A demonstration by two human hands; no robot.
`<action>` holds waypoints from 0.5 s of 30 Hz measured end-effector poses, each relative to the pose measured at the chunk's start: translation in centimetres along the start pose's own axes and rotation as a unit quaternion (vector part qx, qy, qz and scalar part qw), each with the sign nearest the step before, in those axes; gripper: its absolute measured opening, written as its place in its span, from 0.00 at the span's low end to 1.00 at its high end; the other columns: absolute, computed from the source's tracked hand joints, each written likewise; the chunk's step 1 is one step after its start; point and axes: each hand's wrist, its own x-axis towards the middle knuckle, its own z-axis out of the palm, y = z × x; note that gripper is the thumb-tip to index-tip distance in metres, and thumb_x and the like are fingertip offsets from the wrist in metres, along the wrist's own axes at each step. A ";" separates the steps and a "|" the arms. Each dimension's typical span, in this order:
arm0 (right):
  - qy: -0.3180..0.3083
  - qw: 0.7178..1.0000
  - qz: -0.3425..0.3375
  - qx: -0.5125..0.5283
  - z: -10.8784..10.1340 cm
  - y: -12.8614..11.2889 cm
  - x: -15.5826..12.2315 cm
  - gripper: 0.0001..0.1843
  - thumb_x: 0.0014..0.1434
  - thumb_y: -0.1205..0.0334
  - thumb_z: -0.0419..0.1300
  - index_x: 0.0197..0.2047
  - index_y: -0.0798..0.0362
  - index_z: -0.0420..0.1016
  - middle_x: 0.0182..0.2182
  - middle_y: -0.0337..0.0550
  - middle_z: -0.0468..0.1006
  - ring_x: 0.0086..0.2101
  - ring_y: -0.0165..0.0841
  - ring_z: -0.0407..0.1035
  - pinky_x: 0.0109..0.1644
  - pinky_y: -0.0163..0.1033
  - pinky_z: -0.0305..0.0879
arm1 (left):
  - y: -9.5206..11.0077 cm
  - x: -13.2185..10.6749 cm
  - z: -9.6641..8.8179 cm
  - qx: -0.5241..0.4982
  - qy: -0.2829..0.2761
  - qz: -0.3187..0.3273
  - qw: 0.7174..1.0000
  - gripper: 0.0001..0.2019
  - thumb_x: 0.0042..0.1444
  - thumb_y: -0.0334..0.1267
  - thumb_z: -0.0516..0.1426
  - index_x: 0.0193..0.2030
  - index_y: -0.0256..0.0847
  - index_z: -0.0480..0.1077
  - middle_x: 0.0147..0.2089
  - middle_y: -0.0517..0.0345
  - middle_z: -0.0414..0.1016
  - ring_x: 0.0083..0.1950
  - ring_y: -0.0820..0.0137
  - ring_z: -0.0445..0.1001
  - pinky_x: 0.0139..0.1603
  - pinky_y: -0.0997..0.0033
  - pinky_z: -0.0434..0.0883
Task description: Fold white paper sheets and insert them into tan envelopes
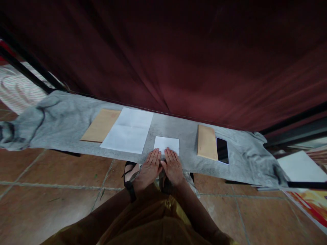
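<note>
The small white sheet [167, 141] is made of smooth, matt paper, and the same dull finish is shown by the larger white sheet [129, 129], its surface broken by a faint crease. Plain brown, matt paper is seen in the left envelope [99, 127] and the right envelope [207, 143]. By contrast, the phone [222, 150] is faced with a smooth, dark, glass-like screen. The bench is covered in soft grey cloth [173, 126], rumpled at its ends; dull dark-red fabric [191, 68] is hung in folds. The floor tiles [66, 204] are lightly glazed by a sheen.
</note>
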 end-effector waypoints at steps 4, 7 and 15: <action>0.004 1.000 0.006 -0.021 0.0 0.7 -0.5 0.32 0.74 0.54 0.49 0.75 0.60 0.52 0.73 0.56 0.55 0.72 0.42 0.49 0.74 0.52 0.50 | -0.7 -0.6 0.4 0.008 0.004 -0.008 1.000 0.32 0.69 0.45 0.48 0.72 0.22 0.57 0.74 0.30 0.55 0.77 0.53 0.51 0.76 0.48 0.56; 0.012 0.999 0.005 -0.042 0.2 1.4 -0.9 0.32 0.74 0.53 0.48 0.74 0.63 0.54 0.72 0.57 0.56 0.72 0.43 0.50 0.74 0.53 0.51 | -1.1 -0.6 0.3 0.006 0.012 -0.016 1.000 0.31 0.70 0.45 0.47 0.71 0.22 0.57 0.74 0.31 0.56 0.77 0.53 0.52 0.76 0.49 0.55; 0.028 0.997 0.003 -0.073 0.6 1.9 -1.3 0.31 0.75 0.53 0.47 0.74 0.62 0.55 0.72 0.55 0.58 0.71 0.42 0.52 0.73 0.52 0.52 | -0.6 3.8 0.0 -0.036 0.048 0.002 0.998 0.29 0.71 0.41 0.45 0.73 0.25 0.55 0.76 0.37 0.55 0.78 0.57 0.49 0.77 0.51 0.53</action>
